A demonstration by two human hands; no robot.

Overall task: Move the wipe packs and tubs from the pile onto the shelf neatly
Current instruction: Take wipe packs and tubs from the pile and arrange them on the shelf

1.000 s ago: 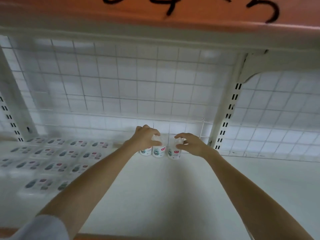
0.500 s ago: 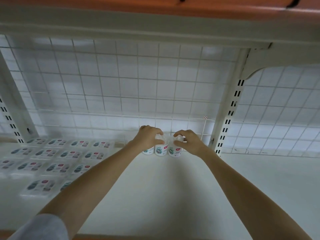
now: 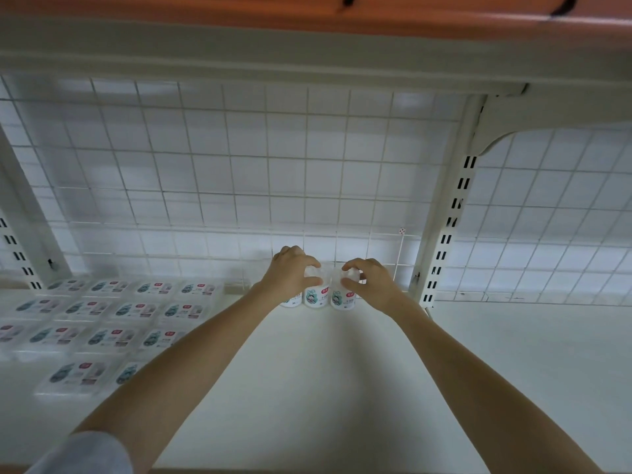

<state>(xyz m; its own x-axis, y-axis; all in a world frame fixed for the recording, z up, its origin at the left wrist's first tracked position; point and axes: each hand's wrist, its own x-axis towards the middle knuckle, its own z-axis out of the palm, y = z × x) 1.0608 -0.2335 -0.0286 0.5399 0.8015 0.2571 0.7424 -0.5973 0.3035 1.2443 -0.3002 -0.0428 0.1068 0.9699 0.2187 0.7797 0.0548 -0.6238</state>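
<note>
While both forearms reach deep into the white shelf (image 3: 342,388), the head view shows three small wipe tubs standing upright in a tight row at the back, just in front of the wire grid panel (image 3: 239,159). The left hand (image 3: 290,275) curls down over the top of the middle tub (image 3: 316,297), its fingers (image 3: 313,263) bent round the lid and gripping it; the same hand covers most of the left tub (image 3: 293,301), of which only the lower label shows, so whether it is also held cannot be told. The right hand (image 3: 371,280) arches over the right tub (image 3: 343,299), with thumb and fingers pinching its cap from either side. The three tubs touch or nearly touch one another and rest on the shelf floor.

To the left of the tubs and well apart from them, flat wipe packs (image 3: 102,323) lie label-up in neat rows and columns across the shelf, the nearest ones blurred. A slotted white upright (image 3: 444,234) rises just beside the right hand, carrying a bracket (image 3: 502,131) under the upper shelf. The underside of that upper shelf (image 3: 307,53) spans the top, with an orange-brown strip (image 3: 239,12) above it bearing black marker strokes. A pale grey sleeve (image 3: 89,453) covers the left upper arm at the bottom edge.
</note>
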